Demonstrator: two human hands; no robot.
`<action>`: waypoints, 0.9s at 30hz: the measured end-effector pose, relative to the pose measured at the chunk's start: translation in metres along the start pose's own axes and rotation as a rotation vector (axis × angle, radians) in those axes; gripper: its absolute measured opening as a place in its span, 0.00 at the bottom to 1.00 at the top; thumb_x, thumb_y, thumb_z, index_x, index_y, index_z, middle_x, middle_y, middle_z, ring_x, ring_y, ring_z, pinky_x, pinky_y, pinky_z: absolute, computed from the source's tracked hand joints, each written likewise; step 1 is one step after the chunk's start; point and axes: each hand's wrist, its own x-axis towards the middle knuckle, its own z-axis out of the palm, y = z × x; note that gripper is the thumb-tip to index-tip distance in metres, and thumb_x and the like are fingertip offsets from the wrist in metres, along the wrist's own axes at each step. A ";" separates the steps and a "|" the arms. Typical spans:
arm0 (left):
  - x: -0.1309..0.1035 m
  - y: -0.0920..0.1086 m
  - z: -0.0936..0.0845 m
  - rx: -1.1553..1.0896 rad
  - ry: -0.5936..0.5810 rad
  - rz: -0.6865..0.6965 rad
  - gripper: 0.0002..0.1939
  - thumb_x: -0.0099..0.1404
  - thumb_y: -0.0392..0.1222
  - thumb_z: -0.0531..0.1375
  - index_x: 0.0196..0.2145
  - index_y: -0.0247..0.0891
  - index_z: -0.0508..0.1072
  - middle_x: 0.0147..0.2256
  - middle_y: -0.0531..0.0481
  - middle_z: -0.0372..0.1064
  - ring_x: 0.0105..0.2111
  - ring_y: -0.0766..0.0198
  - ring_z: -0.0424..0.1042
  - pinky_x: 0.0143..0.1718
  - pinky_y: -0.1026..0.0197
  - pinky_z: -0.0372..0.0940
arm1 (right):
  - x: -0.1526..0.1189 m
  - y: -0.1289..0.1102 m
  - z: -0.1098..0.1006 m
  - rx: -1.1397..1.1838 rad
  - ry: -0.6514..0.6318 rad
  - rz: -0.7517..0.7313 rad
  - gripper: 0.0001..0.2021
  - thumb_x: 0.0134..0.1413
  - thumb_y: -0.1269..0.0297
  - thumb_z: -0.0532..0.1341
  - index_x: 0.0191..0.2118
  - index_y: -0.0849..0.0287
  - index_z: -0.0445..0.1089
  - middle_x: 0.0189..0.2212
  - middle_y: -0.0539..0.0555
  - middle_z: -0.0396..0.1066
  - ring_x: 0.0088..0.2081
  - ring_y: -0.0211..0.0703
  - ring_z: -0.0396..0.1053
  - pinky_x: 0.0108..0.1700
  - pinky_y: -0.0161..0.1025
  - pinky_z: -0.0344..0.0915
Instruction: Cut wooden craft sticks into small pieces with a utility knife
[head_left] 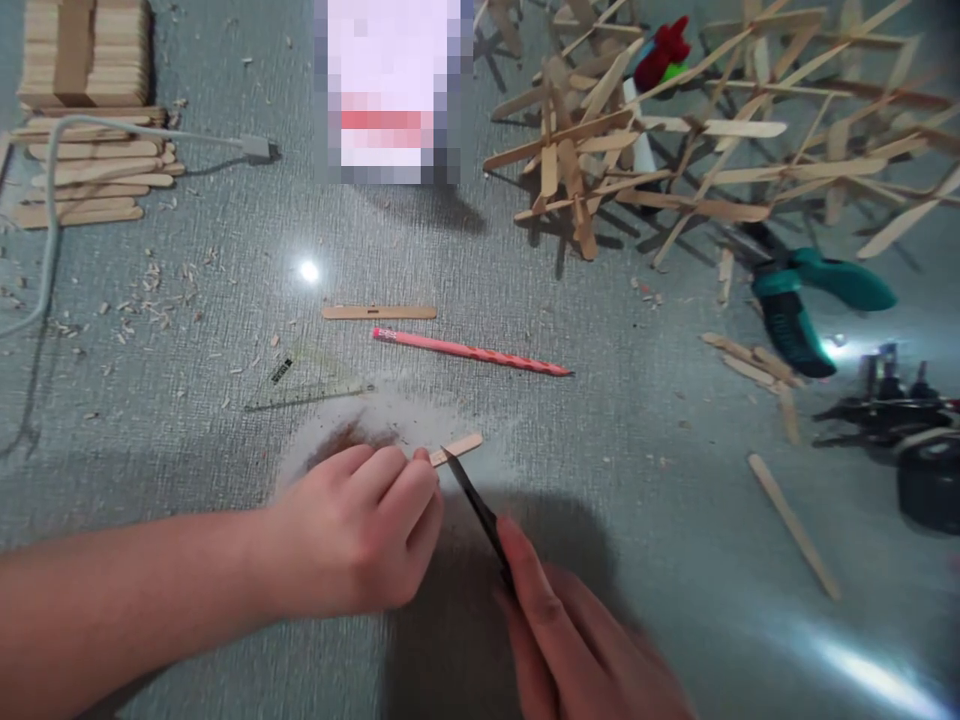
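My left hand (367, 530) is closed around a wooden craft stick (463, 446); the stick's rounded end sticks out past my fingers, while the rest is hidden in them. My right hand (574, 630) grips a knife (480, 510) with a narrow dark blade. Its tip touches the stick just beside my left fingertips. Beyond my hands lie a pink pencil (472, 352), another craft stick (379, 313) with a small dark mark in its middle, and a clear set square (315, 388).
Pale dust and shavings surround my left hand. Bundled craft sticks (86, 60) and a white cable (52, 190) lie at far left. Crossed-stick pieces (585, 150) fill the far right, near teal-handled pliers (795, 310). A loose stick (795, 525) lies at right. A blurred-out bright object (390, 80) stands behind.
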 end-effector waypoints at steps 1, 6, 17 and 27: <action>0.000 0.000 0.000 0.001 -0.007 0.004 0.16 0.70 0.28 0.54 0.23 0.36 0.66 0.22 0.55 0.57 0.22 0.67 0.51 0.21 0.57 0.51 | 0.000 0.000 0.000 -0.003 -0.006 -0.002 0.32 0.71 0.69 0.52 0.74 0.65 0.39 0.33 0.55 0.78 0.29 0.36 0.76 0.29 0.27 0.74; 0.001 0.000 -0.001 -0.007 -0.033 0.025 0.17 0.69 0.27 0.55 0.22 0.35 0.67 0.22 0.54 0.59 0.23 0.66 0.53 0.21 0.57 0.53 | -0.002 0.000 -0.001 -0.020 -0.015 -0.001 0.33 0.69 0.71 0.54 0.74 0.64 0.41 0.34 0.55 0.79 0.30 0.37 0.77 0.30 0.28 0.74; 0.000 0.000 0.000 -0.028 -0.013 0.033 0.18 0.68 0.26 0.54 0.21 0.35 0.67 0.22 0.53 0.60 0.23 0.66 0.52 0.22 0.56 0.51 | -0.002 -0.001 -0.002 -0.032 -0.020 0.025 0.32 0.70 0.69 0.53 0.74 0.63 0.41 0.32 0.53 0.78 0.26 0.36 0.75 0.28 0.27 0.73; 0.000 -0.001 0.001 -0.069 -0.011 0.036 0.17 0.68 0.27 0.55 0.21 0.35 0.69 0.23 0.51 0.60 0.24 0.64 0.51 0.22 0.57 0.52 | -0.002 -0.003 -0.004 -0.046 -0.028 0.019 0.32 0.70 0.70 0.54 0.74 0.63 0.42 0.32 0.53 0.78 0.27 0.35 0.76 0.29 0.28 0.74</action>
